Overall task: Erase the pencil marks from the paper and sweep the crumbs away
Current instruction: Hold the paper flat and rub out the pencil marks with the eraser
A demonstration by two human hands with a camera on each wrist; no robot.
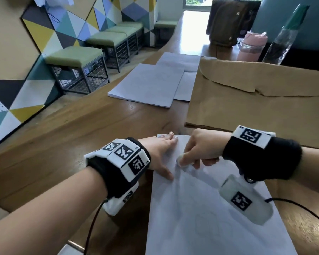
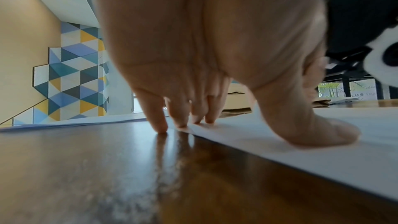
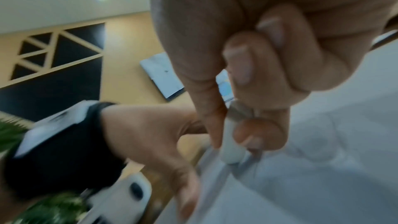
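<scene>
Wooden table (image 1: 81, 126), long, glossy, carrying every item listed, left to right.

Item, left: your left hand (image 1: 159, 153), fingers straight and spread, pressing flat on the far left corner of the paper (image 1: 201, 208). In the left wrist view the little fingertip lands on bare wood just off the sheet's left edge; the other fingertips and the thumb sit on the sheet.

Item, centre: the paper, white, lying at the table's near edge with its long axis running away from you. Faint pencil marks (image 1: 206, 227) show across its middle and near half; they are too pale to read.

Item, centre right: the eraser (image 1: 180, 161), white, short, stubby, its tip touching the sheet near the far left corner, just beside your left thumb.

Item, right: your right hand (image 1: 201, 150), fingers curled and pinching the eraser, tip pointing down.

Governing relation: the marks lie toward you from the eraser tip, along the sheet's long axis, so the stroke likely needs to work nearward while the left hand anchors the far corner. No crumbs can be made out.

Beyond, at the far side: stacked white sheets (image 1: 147, 85) and brown paper (image 1: 256, 100).
</scene>
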